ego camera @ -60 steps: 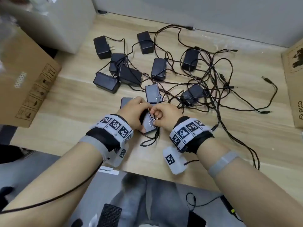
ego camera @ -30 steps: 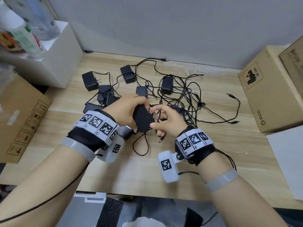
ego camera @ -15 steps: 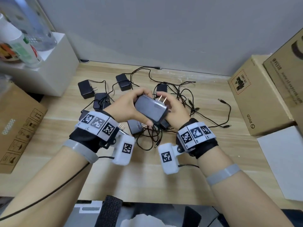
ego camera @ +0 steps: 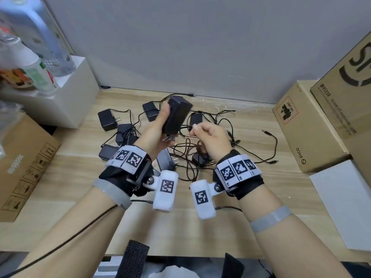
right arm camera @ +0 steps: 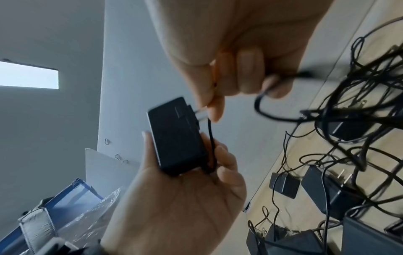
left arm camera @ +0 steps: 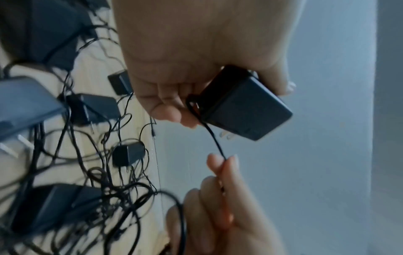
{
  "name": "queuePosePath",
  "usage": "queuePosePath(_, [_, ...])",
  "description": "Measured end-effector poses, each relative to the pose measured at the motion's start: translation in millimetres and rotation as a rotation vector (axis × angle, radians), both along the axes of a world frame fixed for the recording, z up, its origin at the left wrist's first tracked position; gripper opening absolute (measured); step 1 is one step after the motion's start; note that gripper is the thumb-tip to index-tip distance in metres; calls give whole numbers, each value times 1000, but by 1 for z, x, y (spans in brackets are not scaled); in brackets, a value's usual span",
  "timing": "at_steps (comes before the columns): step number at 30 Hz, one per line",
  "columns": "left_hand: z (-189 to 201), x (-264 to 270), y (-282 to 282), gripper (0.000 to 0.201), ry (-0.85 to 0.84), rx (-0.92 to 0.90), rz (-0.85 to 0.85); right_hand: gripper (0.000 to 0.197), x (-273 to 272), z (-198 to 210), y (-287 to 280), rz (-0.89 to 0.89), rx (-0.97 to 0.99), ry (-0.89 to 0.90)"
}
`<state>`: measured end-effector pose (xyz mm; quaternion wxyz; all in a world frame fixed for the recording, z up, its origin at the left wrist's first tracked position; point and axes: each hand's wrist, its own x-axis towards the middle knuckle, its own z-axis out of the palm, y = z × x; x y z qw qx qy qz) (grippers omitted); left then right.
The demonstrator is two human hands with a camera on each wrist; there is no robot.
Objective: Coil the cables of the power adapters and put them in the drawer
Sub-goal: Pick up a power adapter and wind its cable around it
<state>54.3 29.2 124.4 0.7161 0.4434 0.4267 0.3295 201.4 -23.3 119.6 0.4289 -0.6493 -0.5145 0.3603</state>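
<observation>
My left hand grips a black power adapter and holds it raised above the desk, prongs pointing down toward me. The same adapter shows in the left wrist view and in the right wrist view, adapter. Its thin black cable runs a short way to my right hand, which pinches it between thumb and forefinger. Several more black adapters lie on the wooden desk in a tangle of cables. No drawer is in view.
A white box with bottles on it stands at the back left. Brown cardboard boxes sit at the right, another cardboard box at the left. A white sheet lies at the right front. The grey wall closes the desk's back.
My left hand has lifted the adapter from the desk and turned it upright. My right hand let go of the body and now pinches its cable. The head view tilted up.
</observation>
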Motion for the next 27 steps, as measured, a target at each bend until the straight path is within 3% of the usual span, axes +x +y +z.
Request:
queuePosePath(3, [3, -1, 3, 74, -165, -144, 72, 21, 6, 4, 1, -53, 25, 4])
queuePosePath(7, [12, -1, 6, 60, -268, -160, 113, 16, 15, 2, -4, -37, -1, 26])
queuePosePath(12, [24, 1, 11, 59, -477, -173, 234, 22, 40, -34, -13, 38, -369, -312])
queuePosePath(14, [23, -1, 11, 57, -542, -166, 201, 24, 50, -45, -18, -56, -431, -307])
queuePosePath(19, [13, -4, 7, 54, -470, -206, 39, 22, 49, -13, -15, -245, -199, 31])
queuePosePath(24, [11, 7, -7, 57, -411, -255, -112, 18, 30, 45, -9, -193, 113, 123])
queuePosePath(27, [16, 15, -12, 54, -377, -193, -161, 27, 20, 57, -10, -68, 122, 52])
